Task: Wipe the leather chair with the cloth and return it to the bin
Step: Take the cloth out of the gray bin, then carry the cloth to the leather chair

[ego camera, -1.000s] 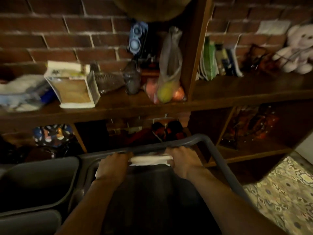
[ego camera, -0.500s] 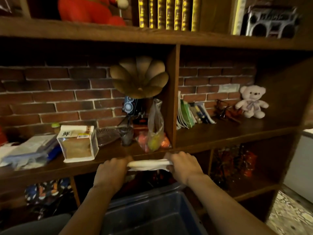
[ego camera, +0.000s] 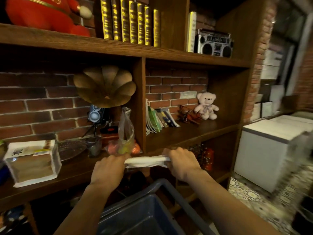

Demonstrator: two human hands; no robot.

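Observation:
A white cloth (ego camera: 146, 161), rolled into a tight band, stretches level between my two hands. My left hand (ego camera: 108, 168) grips its left end and my right hand (ego camera: 182, 164) grips its right end, both fists closed. They hover in front of a wooden shelf edge, above and beyond a dark blue-grey plastic bin (ego camera: 171, 189) whose rim shows at the bottom centre. The bin's visible inside looks bare. No leather chair is in view.
A tall wooden shelf unit (ego camera: 184, 133) against a brick wall faces me, holding a box (ego camera: 32, 162), a plastic bag of fruit (ego camera: 126, 141), books, a teddy bear (ego camera: 205, 106) and a boombox (ego camera: 214, 43). A white chest (ego camera: 264, 150) stands on patterned floor at right.
The view has tilted upward and swung right, so the bin has dropped toward the bottom of the frame. Both hands have lifted the stretched cloth from the bin's rim to shelf height.

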